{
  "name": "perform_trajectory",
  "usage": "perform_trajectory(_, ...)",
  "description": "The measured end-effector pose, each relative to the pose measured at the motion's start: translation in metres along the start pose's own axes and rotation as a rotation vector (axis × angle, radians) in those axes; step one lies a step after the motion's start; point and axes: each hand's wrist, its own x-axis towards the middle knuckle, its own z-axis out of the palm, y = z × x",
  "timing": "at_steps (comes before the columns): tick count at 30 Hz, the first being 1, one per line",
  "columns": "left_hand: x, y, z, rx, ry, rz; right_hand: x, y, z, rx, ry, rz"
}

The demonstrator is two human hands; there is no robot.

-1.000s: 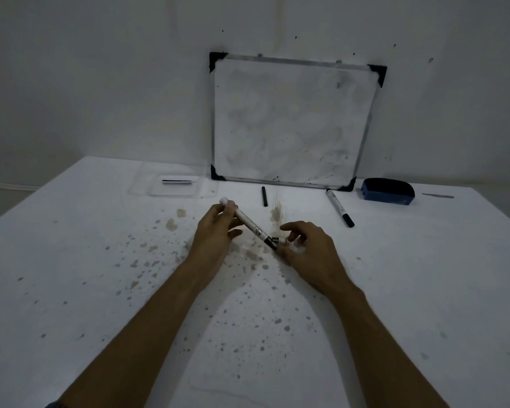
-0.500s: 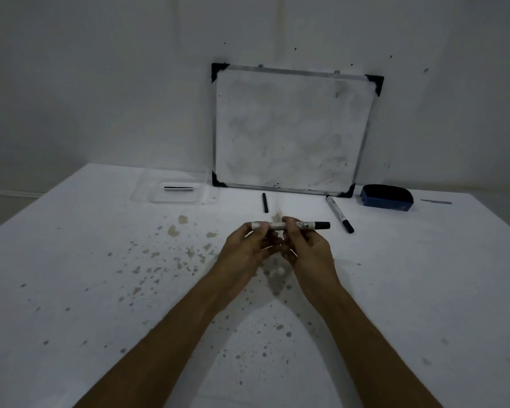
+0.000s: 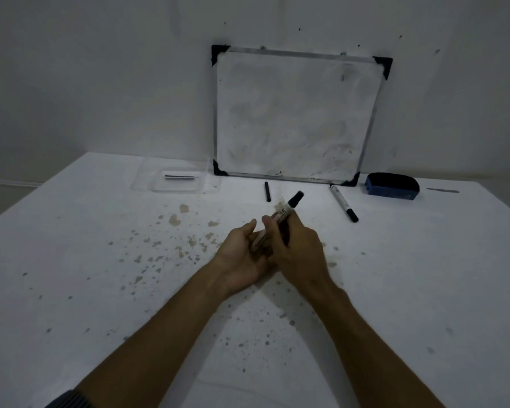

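Observation:
A white marker with a black cap points up and away over the middle of the table. My right hand grips its barrel with curled fingers. My left hand lies palm up right beside it, cupping the marker's lower end; whether its fingers close on the marker is hidden by my right hand. A small whiteboard leans against the wall behind. A second capped marker and a loose black cap lie on the table in front of the board.
A blue eraser sits at the back right, a thin dark stick beyond it. A clear plastic tray with a short black piece lies at the back left. The white table is speckled with brown stains.
The marker went from slanting between both hands, to level, to pointing up and away. My right hand has taken the barrel and both hands have drawn closer together.

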Motion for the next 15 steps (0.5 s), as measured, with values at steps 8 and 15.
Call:
perform_trajectory(8, 0.001, 0.000, 0.002, -0.019, 0.008, 0.034, 0.003, -0.009, -0.012, 0.308, 0.271, -0.041)
perform_trajectory(15, -0.002, 0.005, 0.001, 0.129, -0.025, 0.042, 0.007, 0.000, -0.007, 0.219, 0.179, 0.034)
